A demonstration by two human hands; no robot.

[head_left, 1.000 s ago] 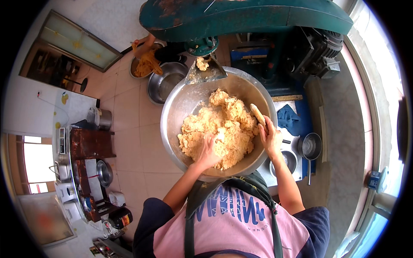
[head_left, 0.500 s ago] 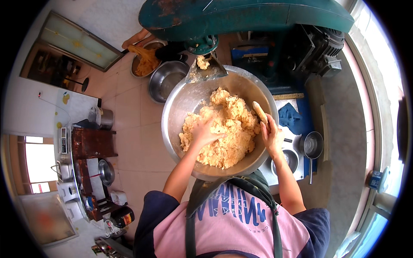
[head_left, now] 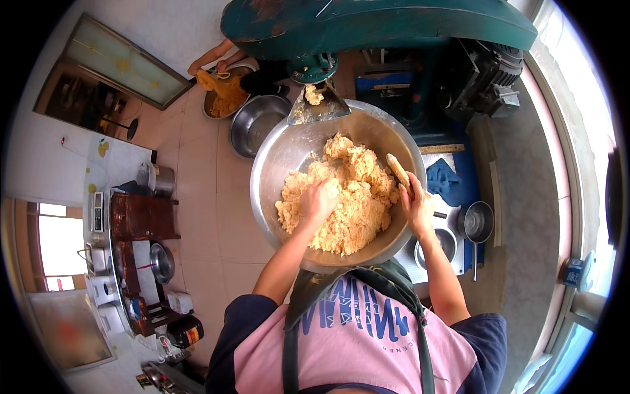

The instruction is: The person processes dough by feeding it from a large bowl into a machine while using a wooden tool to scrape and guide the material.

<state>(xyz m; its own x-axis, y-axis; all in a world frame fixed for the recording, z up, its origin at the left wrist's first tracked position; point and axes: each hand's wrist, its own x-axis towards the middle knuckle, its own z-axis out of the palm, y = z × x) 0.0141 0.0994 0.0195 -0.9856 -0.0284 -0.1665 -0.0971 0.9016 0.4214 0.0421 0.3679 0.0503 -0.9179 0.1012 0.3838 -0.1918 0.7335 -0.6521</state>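
My left hand [head_left: 318,202] is inside the large steel bowl [head_left: 266,190], fingers curled round some of the crumbly pale-yellow dough [head_left: 351,220]. My right hand [head_left: 415,205] grips a dough-smeared wooden stick [head_left: 398,167] at the bowl's right side, its fingers partly hidden behind the stick. Above the bowl's far edge, a metal chute [head_left: 318,108] with lumps of dough on it hangs beneath the head of a green machine [head_left: 374,23].
A co-worker's hands [head_left: 202,65] handle orange stuff [head_left: 226,98] in a bowl at upper left. Beside it stands another steel bowl [head_left: 257,125]. Right are a motor [head_left: 492,75], blue cloth [head_left: 443,180] and pans [head_left: 476,223]. A cluttered brown cabinet [head_left: 144,217] stands left.
My left hand moved up and left through the dough, opened half a second ago, and is now closed on dough. My right hand keeps the stick. The co-worker's hands have moved left.
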